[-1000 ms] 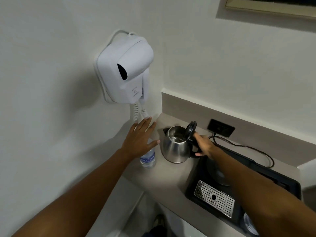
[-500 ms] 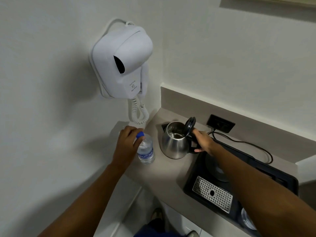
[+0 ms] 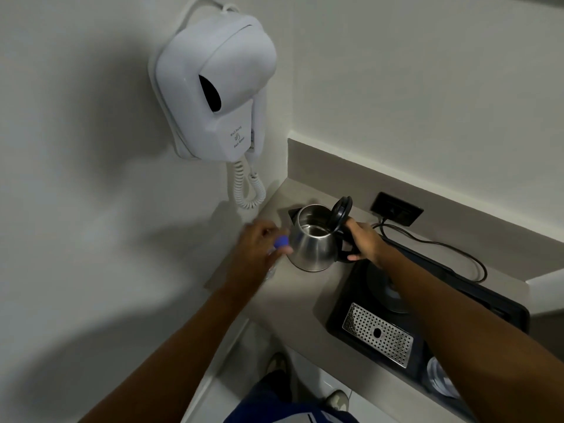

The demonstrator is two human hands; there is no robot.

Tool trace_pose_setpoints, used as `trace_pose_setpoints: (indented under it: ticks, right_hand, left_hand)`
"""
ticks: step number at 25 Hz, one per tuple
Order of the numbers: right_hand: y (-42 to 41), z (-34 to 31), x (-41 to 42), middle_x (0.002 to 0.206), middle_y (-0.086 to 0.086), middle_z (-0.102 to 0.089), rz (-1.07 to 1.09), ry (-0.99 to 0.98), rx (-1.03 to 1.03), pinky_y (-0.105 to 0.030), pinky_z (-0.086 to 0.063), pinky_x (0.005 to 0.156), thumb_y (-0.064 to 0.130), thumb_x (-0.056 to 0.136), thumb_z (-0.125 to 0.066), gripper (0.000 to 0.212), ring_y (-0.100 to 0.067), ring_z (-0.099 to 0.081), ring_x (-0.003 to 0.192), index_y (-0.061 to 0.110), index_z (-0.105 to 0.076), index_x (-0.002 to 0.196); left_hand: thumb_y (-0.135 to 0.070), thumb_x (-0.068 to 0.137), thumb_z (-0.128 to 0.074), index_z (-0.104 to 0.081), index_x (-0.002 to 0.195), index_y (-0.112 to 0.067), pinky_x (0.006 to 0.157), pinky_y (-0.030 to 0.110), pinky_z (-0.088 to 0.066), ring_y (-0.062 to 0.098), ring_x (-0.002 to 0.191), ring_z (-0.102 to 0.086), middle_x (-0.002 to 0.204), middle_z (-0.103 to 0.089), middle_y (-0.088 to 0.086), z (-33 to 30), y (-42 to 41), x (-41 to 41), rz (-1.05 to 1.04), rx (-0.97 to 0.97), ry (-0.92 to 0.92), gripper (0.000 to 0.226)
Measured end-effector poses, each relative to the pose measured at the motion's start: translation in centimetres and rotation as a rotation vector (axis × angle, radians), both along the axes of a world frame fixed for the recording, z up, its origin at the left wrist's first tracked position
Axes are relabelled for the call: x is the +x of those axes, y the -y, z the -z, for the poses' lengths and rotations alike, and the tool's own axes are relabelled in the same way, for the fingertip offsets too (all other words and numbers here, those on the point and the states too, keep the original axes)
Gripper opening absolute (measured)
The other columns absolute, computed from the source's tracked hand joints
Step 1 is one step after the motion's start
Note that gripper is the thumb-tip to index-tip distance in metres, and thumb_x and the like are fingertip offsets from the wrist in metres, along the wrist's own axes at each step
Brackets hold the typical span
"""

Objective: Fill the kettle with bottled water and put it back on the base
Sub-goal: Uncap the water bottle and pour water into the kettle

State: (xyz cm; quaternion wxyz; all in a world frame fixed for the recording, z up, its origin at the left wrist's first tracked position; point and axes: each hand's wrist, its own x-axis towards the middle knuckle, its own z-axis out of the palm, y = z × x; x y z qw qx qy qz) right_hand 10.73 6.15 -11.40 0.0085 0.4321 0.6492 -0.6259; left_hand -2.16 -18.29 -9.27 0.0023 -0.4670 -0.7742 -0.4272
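Note:
A steel kettle [image 3: 312,244] stands on the grey counter [image 3: 305,288] with its black lid [image 3: 340,213] flipped up. My right hand [image 3: 364,241] grips the kettle's black handle. My left hand [image 3: 256,248] is closed around a clear water bottle [image 3: 271,271]; its blue cap [image 3: 281,240] points toward the kettle, and my hand hides most of the bottle. The kettle's round base [image 3: 386,290] sits bare on the black tray [image 3: 354,306] to the right.
A white wall-mounted hair dryer [image 3: 213,90] with a coiled cord [image 3: 247,190] hangs above the counter's left end. A perforated metal drip grate [image 3: 377,334] lies in the tray. A black wall socket [image 3: 396,212] and power cable [image 3: 451,248] are behind it.
My left hand came down onto the bottle, closed on it and tipped it, cap toward the kettle. The right hand stays on the kettle handle.

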Motion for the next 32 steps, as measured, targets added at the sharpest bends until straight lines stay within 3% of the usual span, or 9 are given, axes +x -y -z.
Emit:
trace_pose_setpoints:
  ticks: [3, 6, 11, 14, 16, 18, 21, 26, 32]
  right_hand:
    - [0.2, 0.0, 0.0, 0.101, 0.003, -0.061, 0.014, -0.003, 0.010, -0.044, -0.059, 0.074, 0.058, 0.092, -0.048, 0.036, -0.015, -0.059, 0.091, 0.024, -0.060, 0.099]
    - [0.3, 0.3, 0.1, 0.100, 0.005, -0.060, 0.033, 0.006, 0.024, -0.047, -0.060, 0.077, 0.055, 0.094, -0.046, 0.031, -0.013, -0.059, 0.090, 0.027, -0.058, 0.096]
    - [0.6, 0.7, -0.2, 0.100, 0.011, -0.059, 0.064, 0.018, 0.046, -0.045, -0.061, 0.074, 0.058, 0.093, -0.044, 0.028, -0.010, -0.060, 0.088, 0.033, -0.057, 0.093]
    - [0.6, 0.7, -0.7, 0.098, 0.010, -0.059, 0.072, 0.021, 0.046, -0.047, -0.061, 0.076, 0.060, 0.090, -0.045, 0.027, -0.012, -0.059, 0.087, 0.035, -0.055, 0.089]
    - [0.5, 0.7, -0.7, 0.097, 0.009, -0.059, 0.074, 0.017, 0.053, -0.047, -0.061, 0.075, 0.062, 0.089, -0.046, 0.028, -0.012, -0.059, 0.088, 0.035, -0.055, 0.088]
    - [0.5, 0.7, -0.7, 0.097, 0.009, -0.059, 0.080, 0.015, 0.056, -0.046, -0.061, 0.074, 0.061, 0.089, -0.046, 0.029, -0.012, -0.059, 0.088, 0.034, -0.056, 0.088]
    - [0.6, 0.7, -0.7, 0.099, 0.007, -0.060, 0.080, 0.013, 0.061, -0.044, -0.060, 0.071, 0.058, 0.091, -0.046, 0.029, -0.013, -0.058, 0.090, 0.032, -0.058, 0.089]
    - [0.7, 1.0, -0.6, 0.100, 0.006, -0.059, 0.083, 0.018, 0.059, -0.042, -0.060, 0.069, 0.058, 0.091, -0.045, 0.028, -0.013, -0.058, 0.091, 0.033, -0.057, 0.089]
    - [0.4, 1.6, -0.3, 0.107, 0.000, -0.060, 0.097, 0.028, 0.052, -0.040, -0.059, 0.066, 0.062, 0.089, -0.045, 0.045, -0.015, -0.059, 0.095, 0.023, -0.059, 0.108]
  left_hand:
    - [-0.022, 0.086, -0.070, -0.068, 0.107, -0.008, 0.086, 0.030, -0.044, 0.019, 0.093, -0.056, 0.105, -0.063, 0.007, 5.6, 0.8, 3.8, 0.219, -0.231, 0.035, 0.025]
    - [-0.003, 0.087, -0.067, -0.067, 0.107, 0.003, 0.090, 0.045, -0.045, 0.033, 0.096, -0.058, 0.105, -0.063, 0.020, 10.9, 1.5, 3.9, 0.186, -0.355, 0.138, 0.021]
    - [0.001, 0.090, -0.060, -0.063, 0.119, 0.001, 0.099, 0.024, -0.033, 0.034, 0.115, -0.054, 0.123, -0.061, 0.020, 14.3, 0.8, 3.6, 0.032, -0.503, 0.317, 0.029]
    - [-0.008, 0.089, -0.064, -0.067, 0.112, -0.005, 0.099, 0.037, -0.045, 0.030, 0.109, -0.060, 0.116, -0.066, 0.015, 13.9, 1.7, 3.8, -0.041, -0.369, 0.294, 0.024]
    - [-0.030, 0.085, -0.068, -0.064, 0.092, -0.018, 0.075, 0.044, -0.053, 0.021, 0.083, -0.059, 0.089, -0.065, 0.002, 13.4, 2.7, 3.8, -0.231, -0.167, 0.238, 0.014]
    - [-0.050, 0.072, -0.076, -0.050, 0.089, -0.026, 0.068, 0.044, -0.051, 0.017, 0.076, -0.051, 0.085, -0.053, -0.002, 12.4, 3.5, 3.1, -0.478, -0.010, 0.398, 0.040]
    - [-0.053, 0.055, -0.088, -0.044, 0.125, -0.027, 0.093, 0.026, -0.048, 0.012, 0.110, -0.054, 0.121, -0.052, -0.006, 11.4, 3.6, 1.4, -0.549, 0.183, 0.508, 0.086]
    - [-0.051, 0.052, -0.090, -0.039, 0.128, -0.053, 0.095, 0.005, -0.037, -0.011, 0.117, -0.049, 0.124, -0.051, -0.039, 8.7, 0.8, -1.0, -0.378, 0.155, 0.468, 0.092]
    - [-0.037, 0.053, -0.093, -0.049, 0.103, -0.059, 0.074, 0.000, -0.042, -0.015, 0.091, -0.059, 0.094, -0.063, -0.035, 7.7, -0.1, -1.6, -0.448, 0.056, 0.479, 0.070]
